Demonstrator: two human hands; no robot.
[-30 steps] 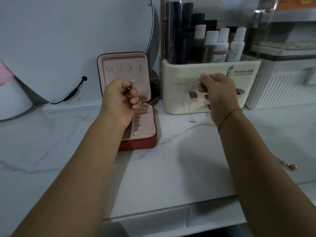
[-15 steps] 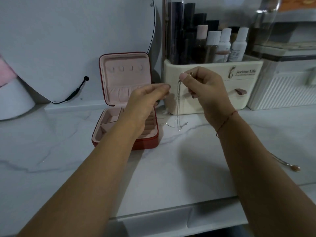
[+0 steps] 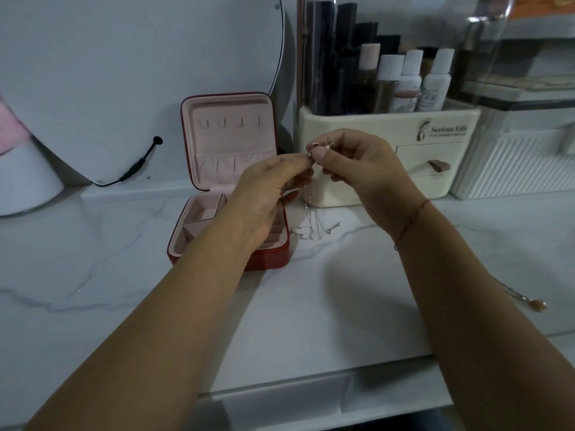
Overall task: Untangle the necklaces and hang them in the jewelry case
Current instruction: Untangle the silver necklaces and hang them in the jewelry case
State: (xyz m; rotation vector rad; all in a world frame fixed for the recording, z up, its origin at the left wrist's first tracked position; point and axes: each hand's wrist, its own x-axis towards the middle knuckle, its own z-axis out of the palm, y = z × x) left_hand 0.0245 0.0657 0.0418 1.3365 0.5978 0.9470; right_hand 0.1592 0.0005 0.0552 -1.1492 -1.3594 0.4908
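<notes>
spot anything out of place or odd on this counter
One necklace with a pinkish pendant lies alone on the right of the counter, apart from the red jewelry case and the chains beside it.

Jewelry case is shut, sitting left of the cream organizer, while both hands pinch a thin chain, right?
No: in the head view the jewelry case is open, its lid standing upright. It does sit left of the cream organizer, and the left hand and right hand both pinch the thin chain.
</notes>
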